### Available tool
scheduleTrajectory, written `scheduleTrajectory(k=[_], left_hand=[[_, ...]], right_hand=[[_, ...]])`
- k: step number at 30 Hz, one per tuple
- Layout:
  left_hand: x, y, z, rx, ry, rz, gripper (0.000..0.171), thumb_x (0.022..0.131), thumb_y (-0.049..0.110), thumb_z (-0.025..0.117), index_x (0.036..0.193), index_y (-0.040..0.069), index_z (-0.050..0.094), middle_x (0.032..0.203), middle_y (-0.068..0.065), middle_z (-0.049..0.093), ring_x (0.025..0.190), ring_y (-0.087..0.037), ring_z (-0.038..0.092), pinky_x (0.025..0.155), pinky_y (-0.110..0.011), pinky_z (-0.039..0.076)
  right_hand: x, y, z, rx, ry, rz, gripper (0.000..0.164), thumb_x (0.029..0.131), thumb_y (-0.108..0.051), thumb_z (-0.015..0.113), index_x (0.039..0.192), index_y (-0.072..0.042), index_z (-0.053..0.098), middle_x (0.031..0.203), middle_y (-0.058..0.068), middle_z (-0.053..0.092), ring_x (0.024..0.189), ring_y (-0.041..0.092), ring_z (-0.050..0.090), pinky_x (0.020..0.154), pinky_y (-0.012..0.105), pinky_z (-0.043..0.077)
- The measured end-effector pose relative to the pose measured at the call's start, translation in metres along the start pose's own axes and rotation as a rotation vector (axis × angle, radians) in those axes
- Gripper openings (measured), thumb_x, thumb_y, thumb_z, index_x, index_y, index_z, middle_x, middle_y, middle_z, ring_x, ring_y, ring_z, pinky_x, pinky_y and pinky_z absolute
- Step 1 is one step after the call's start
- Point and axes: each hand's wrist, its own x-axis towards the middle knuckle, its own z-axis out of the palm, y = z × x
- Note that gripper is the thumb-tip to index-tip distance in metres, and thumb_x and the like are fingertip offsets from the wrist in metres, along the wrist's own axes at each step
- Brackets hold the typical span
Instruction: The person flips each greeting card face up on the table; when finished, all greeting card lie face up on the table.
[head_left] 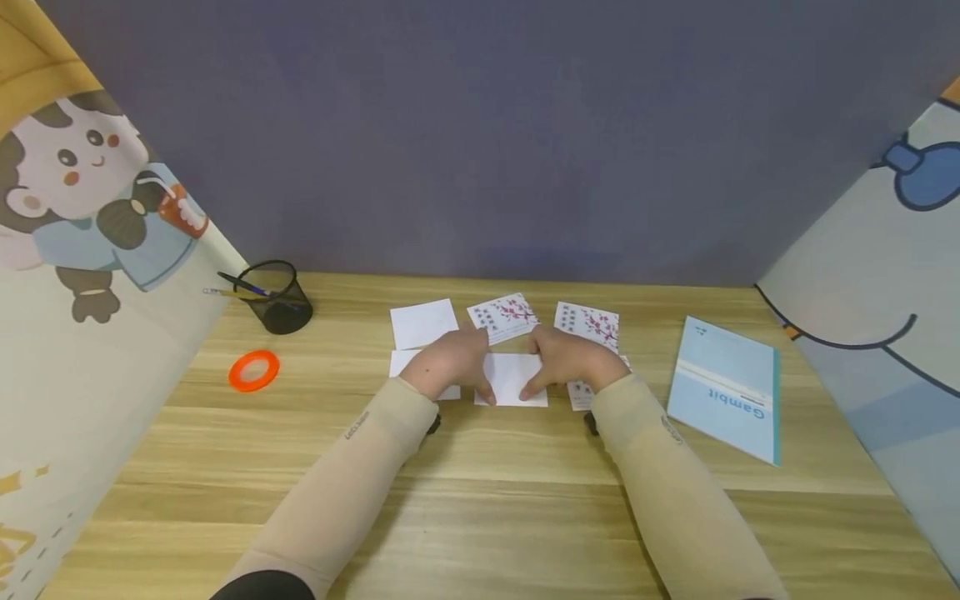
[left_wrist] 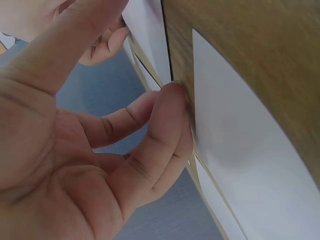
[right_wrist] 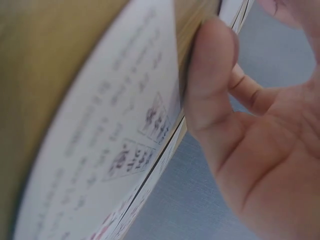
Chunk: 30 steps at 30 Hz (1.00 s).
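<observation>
Both hands meet at a blank white card (head_left: 512,377) lying flat in the middle of the near row. My left hand (head_left: 452,363) holds its left end, thumb at the near corner and bent fingers at the far side. The right hand (head_left: 573,358) holds the right end in the same way. Under the left wrist lies another blank card (left_wrist: 235,145), partly covered. A printed card (right_wrist: 115,125) with small writing is beside the right hand, mostly hidden in the head view. The far row has a blank card (head_left: 422,323) and two blossom-printed cards (head_left: 504,317), (head_left: 588,323).
A black mesh pen cup (head_left: 288,310) with a pen and a pencil stands at the back left. Nearer lies an orange tape roll (head_left: 235,372). A light blue Gambit paper pack (head_left: 723,387) lies at the right. A grey-blue partition (head_left: 495,150) borders the wooden table (head_left: 480,517).
</observation>
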Motion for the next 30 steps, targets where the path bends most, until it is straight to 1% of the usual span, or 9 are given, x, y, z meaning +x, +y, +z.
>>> scheduleTrajectory(k=[3,6,10,14,17,20,22,27,30], left_hand=[[-0.0001,-0.0023,-0.0009,0.0,-0.004,0.008,0.105,0.069,0.04,0.101,0.15,-0.004,0.05,0.138,-0.021,0.058,0.113,-0.033,0.067,0.106,-0.048,0.059],[0.0014,-0.0046,-0.0014,0.006,-0.011,0.019,0.105,0.07,0.041,0.1,0.151,-0.004,0.049,0.141,-0.023,0.057,0.117,-0.035,0.066,0.108,-0.049,0.058],[0.0027,-0.0056,-0.0022,0.009,-0.021,0.023,0.101,0.071,0.041,0.1,0.148,-0.003,0.051,0.141,-0.024,0.057,0.116,-0.035,0.066,0.108,-0.05,0.058],[0.0025,-0.0059,-0.003,-0.001,-0.025,0.024,0.101,0.071,0.042,0.1,0.149,0.0,0.05,0.145,-0.025,0.055,0.117,-0.036,0.066,0.107,-0.051,0.058],[0.0021,-0.0058,-0.0026,-0.005,-0.025,0.033,0.1,0.071,0.042,0.1,0.149,0.003,0.05,0.146,-0.025,0.054,0.117,-0.035,0.066,0.107,-0.051,0.058],[0.0014,-0.0049,-0.0021,-0.005,-0.028,0.041,0.097,0.071,0.041,0.1,0.147,0.005,0.051,0.144,-0.024,0.055,0.116,-0.035,0.067,0.105,-0.051,0.059],[0.0011,-0.0045,-0.0021,-0.004,-0.025,0.041,0.098,0.071,0.04,0.1,0.148,0.004,0.05,0.145,-0.024,0.054,0.116,-0.035,0.067,0.105,-0.051,0.059],[0.0015,-0.0043,-0.0019,-0.029,-0.007,0.026,0.102,0.072,0.039,0.1,0.151,0.002,0.048,0.145,-0.024,0.056,0.121,-0.037,0.066,0.109,-0.052,0.057],[0.002,-0.0055,-0.0013,-0.06,0.008,0.011,0.094,0.075,0.036,0.099,0.148,0.0,0.051,0.142,-0.022,0.06,0.122,-0.036,0.066,0.11,-0.051,0.056]], right_hand=[[0.0011,-0.0005,0.0004,-0.001,-0.001,0.0,0.066,0.081,-0.032,0.096,0.119,-0.003,0.05,0.107,0.011,0.057,0.073,0.018,0.059,0.071,0.031,0.051],[0.0025,0.0002,0.0009,-0.01,0.003,0.004,0.065,0.08,-0.033,0.096,0.116,-0.004,0.051,0.107,0.011,0.057,0.073,0.019,0.059,0.07,0.031,0.051],[0.0038,0.0009,0.0019,-0.033,0.008,0.009,0.065,0.079,-0.036,0.097,0.114,-0.005,0.052,0.108,0.011,0.057,0.074,0.019,0.06,0.07,0.031,0.051],[0.0042,0.0018,0.0024,-0.043,0.01,0.02,0.066,0.079,-0.038,0.096,0.115,-0.005,0.052,0.114,0.012,0.054,0.076,0.02,0.06,0.071,0.031,0.052],[0.0034,0.0023,0.002,-0.053,0.009,0.035,0.068,0.079,-0.041,0.096,0.117,-0.005,0.051,0.12,0.013,0.051,0.08,0.02,0.06,0.074,0.031,0.052],[0.0023,0.0024,0.0017,-0.055,0.001,0.043,0.07,0.08,-0.042,0.095,0.12,-0.005,0.05,0.125,0.014,0.047,0.083,0.021,0.059,0.076,0.031,0.052],[0.0018,0.0023,0.0021,-0.06,-0.001,0.039,0.071,0.081,-0.043,0.094,0.121,-0.005,0.049,0.126,0.014,0.047,0.086,0.022,0.059,0.078,0.031,0.051],[0.001,0.0018,0.0034,-0.055,0.025,0.01,0.07,0.079,-0.04,0.096,0.119,-0.005,0.049,0.121,0.013,0.049,0.095,0.023,0.054,0.079,0.032,0.049],[0.0008,0.0024,0.0043,-0.021,0.025,0.007,0.07,0.079,-0.037,0.096,0.119,-0.005,0.047,0.118,0.013,0.05,0.089,0.023,0.056,0.077,0.032,0.05]])
